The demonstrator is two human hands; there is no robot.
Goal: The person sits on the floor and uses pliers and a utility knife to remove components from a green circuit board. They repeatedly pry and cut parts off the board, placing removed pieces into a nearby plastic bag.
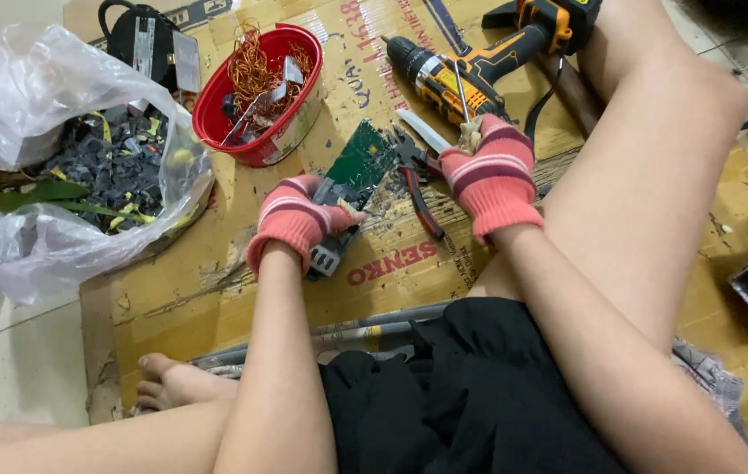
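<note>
**A:** Gloves on both hands, pink striped ones. What's the left hand got?

**B:** its grip is closed round a green circuit board lying on the cardboard sheet. Right hand, just right of the board, is fisted on a screwdriver

**A:** and around the board?

**B:** red-handled pliers touching its right edge, red bowl of copper wire up-left, yellow drill up-right

Pink, white-striped gloves, a green circuit board, a red bowl, and a yellow-black drill.
</note>
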